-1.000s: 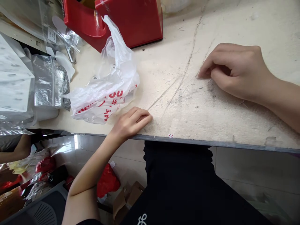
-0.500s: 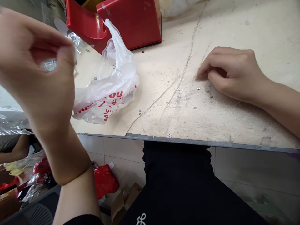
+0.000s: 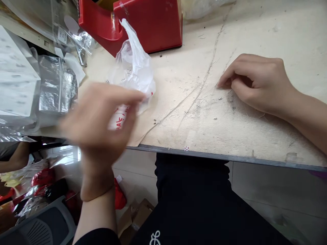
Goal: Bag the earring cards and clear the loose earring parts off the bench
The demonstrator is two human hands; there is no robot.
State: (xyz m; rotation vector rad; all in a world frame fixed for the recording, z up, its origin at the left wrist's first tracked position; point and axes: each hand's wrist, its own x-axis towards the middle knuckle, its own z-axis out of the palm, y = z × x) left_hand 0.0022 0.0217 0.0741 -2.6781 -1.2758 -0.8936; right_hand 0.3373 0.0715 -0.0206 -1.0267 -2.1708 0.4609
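Note:
My left hand (image 3: 99, 115), smeared by motion, is over the table's front left, its thumb and index finger pinched together. It covers part of a white plastic bag (image 3: 140, 68) with red lettering; I cannot tell whether it touches the bag. Anything in the pinch is too small or blurred to name. On the right, my right hand (image 3: 258, 83) rests on the table (image 3: 281, 136) with curled fingers, thumb and index tips close together at the surface. What those fingertips hold, if anything, is hidden. Tiny metal pieces (image 3: 220, 98) and fine clippings lie beside them.
A red tape dispenser (image 3: 153, 23) stands behind the bag. Clear plastic packets (image 3: 51, 85) and a white box (image 3: 16, 78) are at the left. Below the table are a grey crate (image 3: 43, 224), a cardboard box (image 3: 135, 217) and another person's arm (image 3: 15, 158).
My left hand has swung right and down from the far left, over the white bag, still pinched. The packets and white box at the left are now uncovered. My right hand has kept its pose.

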